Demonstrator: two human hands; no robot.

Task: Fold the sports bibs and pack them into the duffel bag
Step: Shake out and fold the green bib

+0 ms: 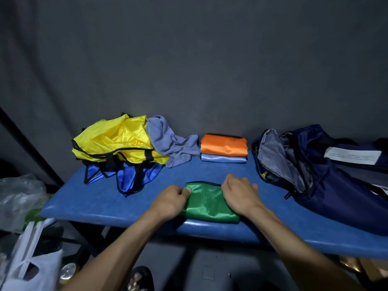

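Head view: a folded green bib (206,203), shiny with thin black trim, lies at the near edge of a blue padded bench (94,198), at about 6 o'clock on its surface, its front fold nearly level with the bench lip. The left hand (171,201) pinches the bib's left edge, fingers curled closed on the cloth with the thumb on top. The right hand (241,194) grips the right edge, fingers bent over the fabric. At 12 o'clock, well apart from the hands, a folded orange bib (224,146) sits on a folded light blue bib (223,159) against the grey backdrop. At 10 o'clock lies a loose heap: a yellow bib (113,139) over a royal blue bib (130,178), both black-trimmed, with a crumpled grey-blue cloth (168,143) beside them. At 2 to 3 o'clock the navy duffel bag (336,185) lies open, grey lining showing; a white label (352,156) on it carries print too small to read. Bare bench stretches between bib and stack, and left of the hands. White plastic bags (29,259) sit below at 8 o'clock.
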